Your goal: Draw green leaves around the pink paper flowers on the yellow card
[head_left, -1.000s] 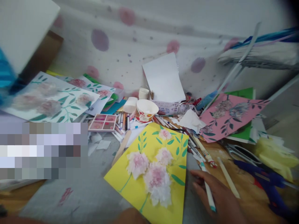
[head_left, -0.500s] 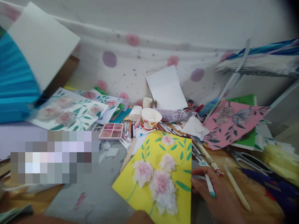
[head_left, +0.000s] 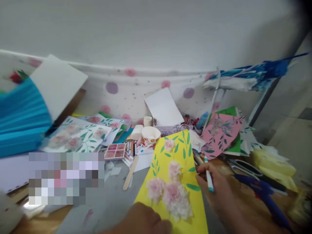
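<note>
A yellow sheet (head_left: pixel 179 201) with green painted leaves and puffy pale pink flowers (head_left: pixel 175 191) lies in front of me. My left hand (head_left: pixel 143 219), fingers curled, is on its lower left edge and grips it; the fingertips are partly hidden. At the sheet's right edge, my right hand (head_left: pixel 216 188) has its thumb and forefinger against the paper. A white marker with a teal end (head_left: pixel 209 175) sits in that same hand, slanting between the fingers. A wooden craft stick (head_left: pixel 130 173) lies left of the sheet on the grey mat (head_left: pixel 102 198).
To the right are scissors (head_left: pixel 243 169), a blue glue gun (head_left: pixel 258 188) and a pink flower picture (head_left: pixel 221 133). Behind stand a paper bowl (head_left: pixel 150 135) and a four-part palette (head_left: pixel 115 151) near many markers. White flower pictures (head_left: pixel 75 136) and a blue pleated fan (head_left: pixel 21 117) are at left.
My view has tilted up. The yellow sheet has turned, its top edge now rising to the right. More of my left hand shows at its lower left; the right hand still has the marker.
</note>
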The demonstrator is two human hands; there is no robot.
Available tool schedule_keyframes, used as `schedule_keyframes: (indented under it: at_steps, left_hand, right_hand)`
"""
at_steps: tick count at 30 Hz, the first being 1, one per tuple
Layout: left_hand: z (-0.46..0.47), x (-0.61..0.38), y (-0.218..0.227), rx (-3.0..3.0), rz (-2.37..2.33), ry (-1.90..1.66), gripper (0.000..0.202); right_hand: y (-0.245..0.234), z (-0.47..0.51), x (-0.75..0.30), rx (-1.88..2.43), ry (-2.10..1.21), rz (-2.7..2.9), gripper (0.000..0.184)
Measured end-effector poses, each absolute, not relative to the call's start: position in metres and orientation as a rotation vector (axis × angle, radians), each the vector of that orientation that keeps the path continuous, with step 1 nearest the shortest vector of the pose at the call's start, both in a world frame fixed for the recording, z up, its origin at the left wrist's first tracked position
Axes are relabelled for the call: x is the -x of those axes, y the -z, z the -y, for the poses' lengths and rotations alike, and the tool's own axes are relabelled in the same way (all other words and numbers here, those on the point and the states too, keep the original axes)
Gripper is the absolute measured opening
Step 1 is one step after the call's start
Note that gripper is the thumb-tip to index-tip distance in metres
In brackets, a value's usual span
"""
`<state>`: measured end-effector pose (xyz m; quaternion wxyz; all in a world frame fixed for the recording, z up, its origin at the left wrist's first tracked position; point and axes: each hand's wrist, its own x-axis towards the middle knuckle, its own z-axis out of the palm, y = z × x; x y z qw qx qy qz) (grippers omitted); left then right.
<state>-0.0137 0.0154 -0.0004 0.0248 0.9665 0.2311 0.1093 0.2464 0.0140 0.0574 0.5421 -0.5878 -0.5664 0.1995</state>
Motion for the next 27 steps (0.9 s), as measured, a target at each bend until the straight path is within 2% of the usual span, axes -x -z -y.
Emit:
schedule_keyframes:
  at_steps: [4, 10, 16, 23, 27]
  left_hand:
    - [-0.025, 0.029, -0.043, -2.909, -1.125, -0.640, 0.022]
    - [-0.047, 0.041, -0.130, -2.724, -1.591, -0.932, 0.018]
    - [-0.070, 0.024, -0.209, -2.773, -1.640, -1.068, 0.043]
    - [-0.101, 0.010, -0.246, -2.878, -1.565, -1.036, 0.036]
    - [-0.107, 0.005, -0.267, -2.935, -1.501, -1.048, 0.031]
  right_hand:
    - [-0.078, -0.011, -0.267, 1.330, -0.286, 1.320, 0.008]
    - [-0.116, -0.007, -0.288, 1.208, -0.173, 1.433, 0.006]
    - [-0.141, -0.024, -0.292, 1.090, -0.096, 1.591, 0.003]
    - [-0.138, -0.069, -0.297, 1.129, -0.038, 1.728, 0.023]
    - [-0.152, -0.089, -0.296, 1.141, 0.041, 1.798, 0.026]
